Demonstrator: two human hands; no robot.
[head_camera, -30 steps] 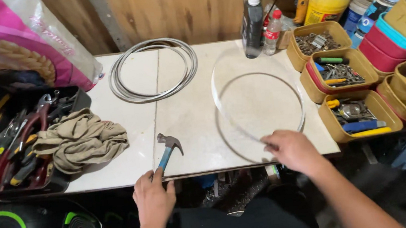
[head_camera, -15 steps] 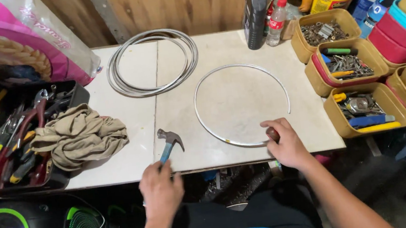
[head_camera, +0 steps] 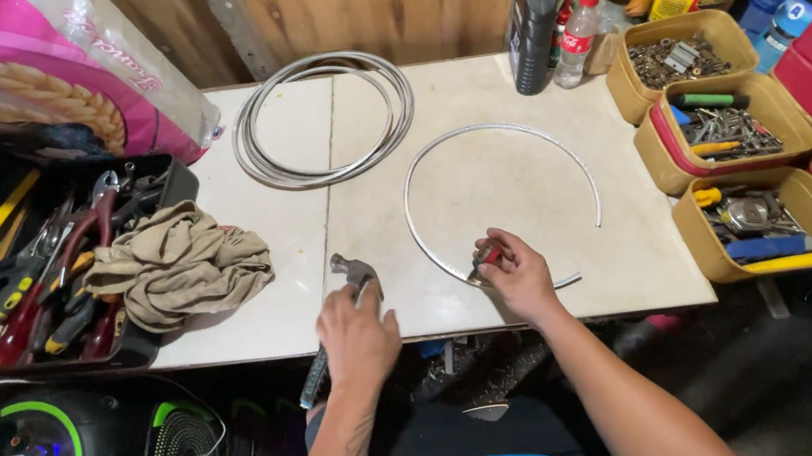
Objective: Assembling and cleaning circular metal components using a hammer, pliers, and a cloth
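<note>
My left hand (head_camera: pixel 357 336) grips the handle of a claw hammer (head_camera: pixel 351 267), whose head rests on the white tabletop (head_camera: pixel 293 300) near the front edge. My right hand (head_camera: pixel 520 274) pinches a small red-handled tool (head_camera: pixel 483 259) against the near left arc of a thin metal hoop (head_camera: pixel 496 128). The hoop lies flat on the table and shows a gap on its right side. The two hands are about a hand's width apart.
A coil of grey wire (head_camera: pixel 324 116) lies at the back. A beige rag (head_camera: pixel 179 267) and a black tray of pliers (head_camera: pixel 29 278) sit left. Bottles (head_camera: pixel 533 19) stand behind; tubs of hardware (head_camera: pixel 722 129) line the right. A pink bag (head_camera: pixel 28 77) is top left.
The hoop went from lifted and tilted to lying flat. My right hand now holds a small red-handled tool at its near edge. My left hand has closed higher on the hammer handle.
</note>
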